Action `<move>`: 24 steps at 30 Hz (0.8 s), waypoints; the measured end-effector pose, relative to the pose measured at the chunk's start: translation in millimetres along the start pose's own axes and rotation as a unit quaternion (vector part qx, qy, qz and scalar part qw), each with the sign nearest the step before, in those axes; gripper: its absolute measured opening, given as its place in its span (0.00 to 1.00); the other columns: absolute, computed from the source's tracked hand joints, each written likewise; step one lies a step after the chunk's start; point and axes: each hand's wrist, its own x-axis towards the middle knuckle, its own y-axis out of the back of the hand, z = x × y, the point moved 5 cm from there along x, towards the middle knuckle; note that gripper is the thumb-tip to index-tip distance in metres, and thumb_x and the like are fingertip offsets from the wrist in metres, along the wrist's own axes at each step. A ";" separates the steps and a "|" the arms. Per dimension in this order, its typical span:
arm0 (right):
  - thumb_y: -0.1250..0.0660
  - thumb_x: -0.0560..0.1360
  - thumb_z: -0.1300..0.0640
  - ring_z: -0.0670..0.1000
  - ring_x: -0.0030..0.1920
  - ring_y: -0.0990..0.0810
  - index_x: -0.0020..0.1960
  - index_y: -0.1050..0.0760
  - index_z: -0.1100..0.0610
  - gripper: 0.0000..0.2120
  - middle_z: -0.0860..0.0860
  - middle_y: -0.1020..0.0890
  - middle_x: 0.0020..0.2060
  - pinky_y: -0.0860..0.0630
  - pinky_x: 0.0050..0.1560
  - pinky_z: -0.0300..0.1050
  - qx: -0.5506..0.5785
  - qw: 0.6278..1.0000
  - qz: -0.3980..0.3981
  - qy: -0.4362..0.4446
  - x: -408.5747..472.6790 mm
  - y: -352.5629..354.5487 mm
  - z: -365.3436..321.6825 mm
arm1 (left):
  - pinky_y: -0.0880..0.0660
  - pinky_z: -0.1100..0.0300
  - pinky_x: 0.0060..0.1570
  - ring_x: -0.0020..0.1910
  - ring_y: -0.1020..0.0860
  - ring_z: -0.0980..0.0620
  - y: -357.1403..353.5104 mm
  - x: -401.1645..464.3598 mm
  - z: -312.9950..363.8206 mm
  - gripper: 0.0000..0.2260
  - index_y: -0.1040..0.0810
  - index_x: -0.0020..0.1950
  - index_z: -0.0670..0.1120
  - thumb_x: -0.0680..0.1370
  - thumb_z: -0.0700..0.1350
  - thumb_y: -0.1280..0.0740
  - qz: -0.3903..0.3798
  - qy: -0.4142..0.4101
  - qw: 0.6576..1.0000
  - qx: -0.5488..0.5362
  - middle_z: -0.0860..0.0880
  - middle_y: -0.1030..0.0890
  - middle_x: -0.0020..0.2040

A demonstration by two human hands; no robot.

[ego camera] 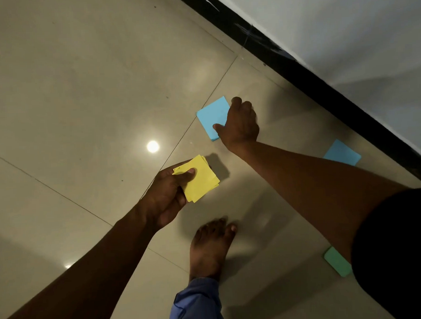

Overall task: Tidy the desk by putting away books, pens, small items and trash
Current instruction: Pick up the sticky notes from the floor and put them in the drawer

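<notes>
So the biggest thing here is the glossy beige tiled floor, filling pretty much the whole view, with a ceiling light reflected in it around the middle. Up at 1 o'clock a black skirting strip runs diagonally down to 3 o'clock, with a pale wall above it.

Both bare arms reach in from the bottom. A bare foot sits at 6 o'clock, with a bit of blue trouser leg under it.

The left hand, just below centre, holds a stack of yellow sticky notes, thumb pressed on top and fingers curled underneath, so a proper pinch on the stack, up off the floor.

The right hand, slightly right of centre toward 1 o'clock, is down on a blue sticky note lying on the floor. Its thumb touches the note's near edge and the knuckles are curled over the right side; can't really tell if it's actually gripping it.

Another blue note lies at 3 o'clock near the skirting, and a green note pad is at 4 o'clock, partly hidden behind the right arm.
</notes>
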 end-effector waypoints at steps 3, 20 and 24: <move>0.21 0.68 0.42 0.57 0.65 0.26 0.71 0.37 0.56 0.40 0.59 0.27 0.65 0.21 0.56 0.52 -0.030 0.999 -0.003 -0.021 3.4 -8.8 -1.4 | 0.23 0.50 0.62 0.65 0.20 0.41 4.5 -3.2 -3.8 0.18 0.25 0.72 0.41 0.81 0.37 0.36 0.000 -0.001 1.000 -0.016 0.41 0.18 0.64; 0.22 0.69 0.61 0.56 0.51 0.20 0.61 0.34 0.57 0.27 0.52 0.21 0.53 0.25 0.46 0.45 0.189 0.974 -0.062 -0.105 -14.8 -18.3 45.2 | 0.24 0.48 0.65 0.66 0.21 0.40 -8.3 -9.7 -10.8 0.18 0.25 0.72 0.41 0.81 0.37 0.36 -0.013 -0.010 1.000 0.005 0.40 0.19 0.65; 0.27 0.72 0.63 0.54 0.51 0.19 0.58 0.25 0.58 0.16 0.49 0.20 0.49 0.21 0.47 0.46 0.321 0.932 -0.080 -0.151 -33.4 -18.2 59.1 | 0.20 0.52 0.61 0.64 0.19 0.42 -12.0 -15.7 -14.0 0.18 0.26 0.73 0.41 0.82 0.37 0.37 -0.001 -0.013 1.000 0.018 0.41 0.19 0.66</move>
